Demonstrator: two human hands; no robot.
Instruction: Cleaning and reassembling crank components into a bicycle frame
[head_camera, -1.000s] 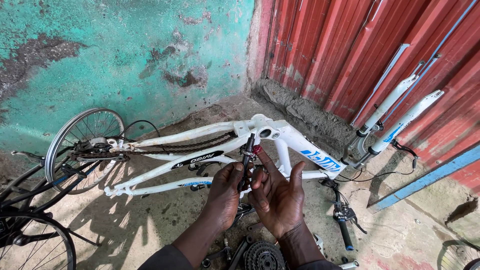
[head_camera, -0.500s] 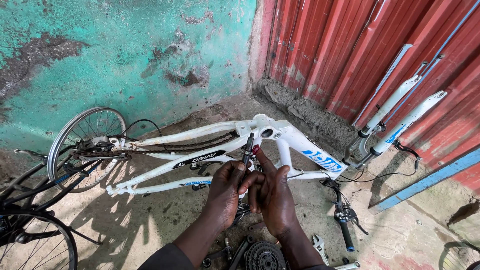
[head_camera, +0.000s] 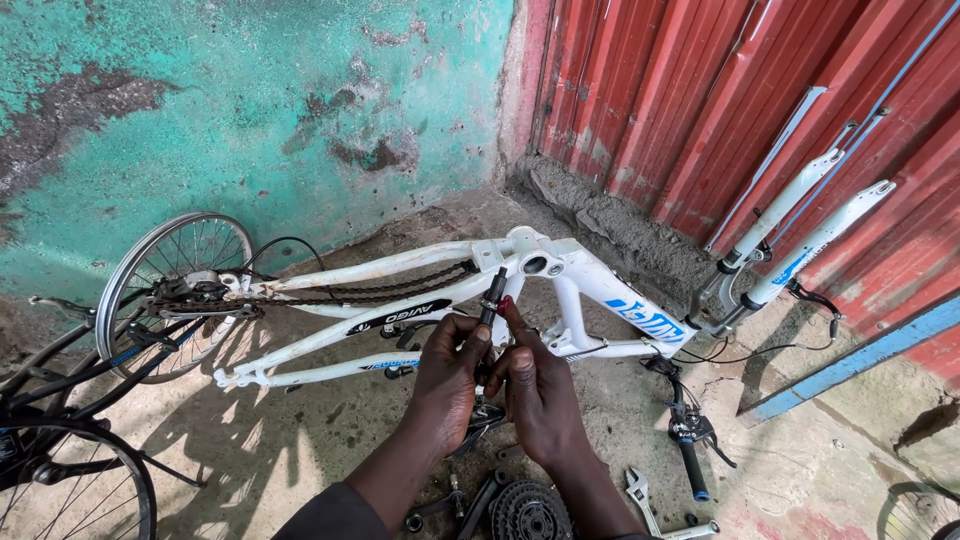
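A white bicycle frame (head_camera: 590, 280) stands upside down on the concrete, its fork legs (head_camera: 800, 230) pointing up at the right. My left hand (head_camera: 450, 375) grips a short black rod-like part (head_camera: 491, 292) upright in front of the frame. My right hand (head_camera: 535, 385) is closed beside it, fingertips pinching a small red piece (head_camera: 507, 302) next to the black part. A chain (head_camera: 380, 290) runs along the frame to the rear wheel (head_camera: 165, 290) at the left.
Painted turquoise wall behind, red corrugated metal sheet at the right. A sprocket cluster (head_camera: 528, 512), a wrench (head_camera: 640, 500) and small bolts lie near my arms. A handlebar grip with brake lever (head_camera: 690, 440) rests at the right. Another black bicycle's wheel (head_camera: 70, 480) is at the lower left.
My right hand was spread open a second ago; it has closed in against the left hand and the black part. The view has barely shifted.
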